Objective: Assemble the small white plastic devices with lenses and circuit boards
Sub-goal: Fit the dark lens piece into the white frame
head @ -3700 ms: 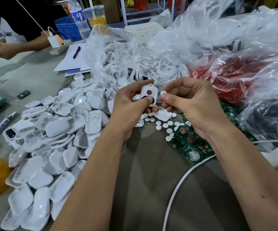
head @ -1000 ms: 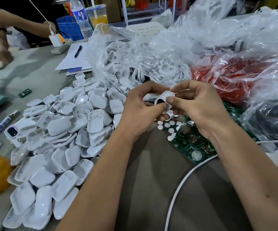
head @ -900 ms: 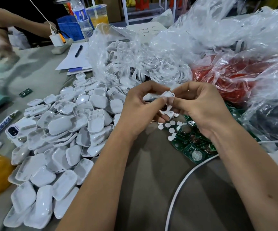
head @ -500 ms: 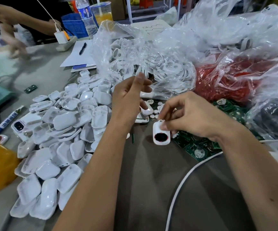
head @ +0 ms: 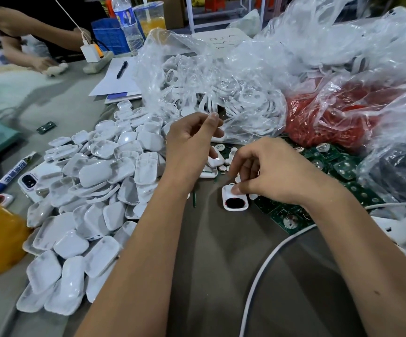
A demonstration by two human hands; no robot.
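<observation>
Right hand [head: 273, 172] pinches one white shell [head: 234, 199] down on the desk [head: 221, 263] — dark lens faces up. Left hand [head: 191, 142] is raised beyond it, fingers loosely curled, holding nothing. Shell pile [head: 87, 190] left of left hand: dozens, uncountable. Green boards [head: 318, 181] under and right of right hand. Bags [head: 245, 81] crowd behind — white cable [head: 265, 268] near the right forearm.

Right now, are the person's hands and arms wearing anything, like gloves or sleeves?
No. The left hand and right hand are bare, without gloves, rings or a watch showing. Both forearms are bare too; no sleeve reaches into view. The fingernails look short and unpainted.
</observation>
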